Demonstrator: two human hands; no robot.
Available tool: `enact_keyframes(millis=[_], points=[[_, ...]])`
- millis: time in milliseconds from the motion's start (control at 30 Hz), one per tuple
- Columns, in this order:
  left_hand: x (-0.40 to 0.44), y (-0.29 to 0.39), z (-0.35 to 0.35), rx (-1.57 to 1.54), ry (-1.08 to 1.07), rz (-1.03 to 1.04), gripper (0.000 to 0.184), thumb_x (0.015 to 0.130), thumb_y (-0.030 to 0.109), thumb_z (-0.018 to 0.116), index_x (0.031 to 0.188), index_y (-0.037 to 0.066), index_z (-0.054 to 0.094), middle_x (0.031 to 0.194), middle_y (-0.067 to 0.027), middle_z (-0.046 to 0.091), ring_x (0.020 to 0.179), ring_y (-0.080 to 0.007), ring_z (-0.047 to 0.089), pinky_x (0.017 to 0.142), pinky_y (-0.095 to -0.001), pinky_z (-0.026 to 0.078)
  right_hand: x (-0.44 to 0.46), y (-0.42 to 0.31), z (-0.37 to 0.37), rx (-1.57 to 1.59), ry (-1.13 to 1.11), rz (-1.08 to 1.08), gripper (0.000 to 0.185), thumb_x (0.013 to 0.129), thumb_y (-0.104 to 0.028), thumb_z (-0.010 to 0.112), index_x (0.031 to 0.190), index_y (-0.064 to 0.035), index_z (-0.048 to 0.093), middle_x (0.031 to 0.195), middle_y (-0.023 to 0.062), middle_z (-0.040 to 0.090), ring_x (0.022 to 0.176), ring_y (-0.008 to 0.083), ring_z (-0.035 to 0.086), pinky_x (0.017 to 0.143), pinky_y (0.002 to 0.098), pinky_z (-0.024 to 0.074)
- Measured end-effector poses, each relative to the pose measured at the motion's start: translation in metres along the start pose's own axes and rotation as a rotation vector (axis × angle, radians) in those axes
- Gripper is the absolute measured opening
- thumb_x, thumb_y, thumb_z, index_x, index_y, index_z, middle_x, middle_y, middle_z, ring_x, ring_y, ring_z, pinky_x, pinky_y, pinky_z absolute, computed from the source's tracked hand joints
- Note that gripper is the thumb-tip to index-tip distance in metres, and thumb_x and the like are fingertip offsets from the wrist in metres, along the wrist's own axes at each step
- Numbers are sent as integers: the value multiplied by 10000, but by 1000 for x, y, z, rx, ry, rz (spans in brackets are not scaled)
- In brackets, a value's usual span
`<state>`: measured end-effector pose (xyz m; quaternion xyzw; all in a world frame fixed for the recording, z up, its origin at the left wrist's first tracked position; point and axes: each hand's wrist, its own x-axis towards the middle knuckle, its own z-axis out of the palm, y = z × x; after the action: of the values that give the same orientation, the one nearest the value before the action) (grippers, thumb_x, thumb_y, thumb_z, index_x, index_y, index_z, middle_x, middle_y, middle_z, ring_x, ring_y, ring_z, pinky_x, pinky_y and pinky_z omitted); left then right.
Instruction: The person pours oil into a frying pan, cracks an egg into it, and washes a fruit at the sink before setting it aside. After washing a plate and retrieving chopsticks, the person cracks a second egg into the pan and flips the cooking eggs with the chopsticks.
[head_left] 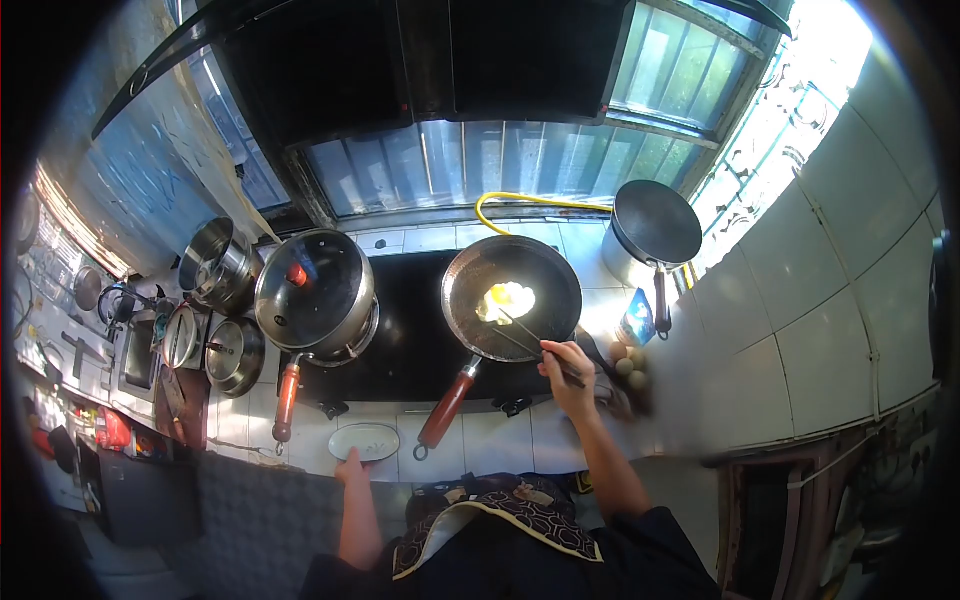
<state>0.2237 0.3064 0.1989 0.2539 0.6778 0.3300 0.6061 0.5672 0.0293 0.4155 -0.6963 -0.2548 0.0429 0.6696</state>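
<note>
The fried egg [506, 303] lay in the frying pan [512, 270], which sat on the right part of the black stove [410, 285], its wooden handle angled toward the person; the right hand [569, 378] gripped a slim utensil [528, 335] whose far end reached the egg, while the left hand [350, 467] held the near edge of an oval plate [364, 442] on the white-tiled counter [497, 443]; left of the frying pan stood a lidded pan [314, 290], and beyond the stove's right side were a dark-topped pot [655, 225] and, nearer the person, several eggs [630, 367]
</note>
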Motion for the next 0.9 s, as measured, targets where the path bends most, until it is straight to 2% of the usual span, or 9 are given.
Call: enact_keyframes(millis=[100, 167, 300, 433, 533, 667, 700, 767, 900], points=[[-5, 1, 1, -52, -76, 44, 312, 795, 49, 609, 1085, 17, 500, 1031, -141, 563, 912, -313, 584, 720, -523, 506, 11, 13, 10, -147, -92, -121, 141, 838, -16, 550, 961, 28, 606, 807, 64, 551, 659, 113, 598, 588, 206, 473], [-9, 3, 0, -18, -73, 33, 317, 800, 42, 598, 1098, 19, 490, 1043, -147, 556, 923, -323, 581, 743, -533, 500, 17, 7, 16, -319, -124, -257, 149, 813, -30, 578, 953, 7, 614, 777, 90, 570, 649, 160, 606, 586, 242, 469], [-10, 2, -3, -46, -109, 10, 331, 807, 40, 587, 1119, 35, 478, 1055, -151, 549, 938, -332, 580, 754, -534, 502, 27, 0, 22, -391, -118, -264, 114, 805, -71, 584, 907, -30, 615, 776, 111, 576, 662, 258, 597, 578, 299, 461], [-7, -2, -2, -23, -44, 9, 314, 797, 70, 600, 1103, 35, 544, 1028, -122, 577, 867, -287, 596, 652, -460, 529, 35, 13, 29, -398, -60, -265, 103, 827, -99, 580, 885, -20, 611, 739, 100, 577, 640, 216, 621, 566, 281, 475], [-10, -1, 0, 8, -4, 0, 310, 797, 63, 598, 1101, 29, 542, 1019, -125, 578, 871, -291, 595, 662, -461, 530, 37, 25, 34, 89, 186, 11, 202, 896, -151, 522, 889, 34, 601, 743, 80, 615, 618, 143, 632, 560, 211, 499], [-18, 1, 2, -41, -23, 10, 302, 797, 58, 595, 1092, 25, 541, 1008, -129, 579, 885, -296, 591, 675, -464, 531, 42, 26, 15, 401, 393, 289, 216, 899, -170, 511, 926, 31, 584, 768, 128, 613, 609, 230, 641, 534, 261, 529], [-20, 3, 3, -45, -21, 1, 298, 797, 59, 595, 1088, 24, 542, 1008, -131, 578, 886, -297, 591, 675, -464, 533, 41, 25, 12, 400, 392, 289, 216, 899, -170, 511, 926, 31, 584, 768, 128, 613, 609, 230, 641, 534, 261, 529], [-20, 3, 3, -47, -23, -9, 297, 798, 53, 592, 1088, 20, 538, 1012, -137, 574, 888, -305, 590, 683, -472, 534, 40, 22, 5, 565, 526, 388, 221, 900, -181, 506, 954, 26, 562, 773, 133, 612, 619, 242, 642, 539, 268, 538], [-28, 7, 4, -45, -31, -8, 308, 798, 49, 592, 1097, 17, 525, 1026, -143, 563, 887, -318, 588, 688, -484, 537, 36, 29, -8, 745, 540, 458, 238, 904, -194, 496, 957, 34, 540, 803, 132, 611, 628, 230, 643, 555, 259, 548]])
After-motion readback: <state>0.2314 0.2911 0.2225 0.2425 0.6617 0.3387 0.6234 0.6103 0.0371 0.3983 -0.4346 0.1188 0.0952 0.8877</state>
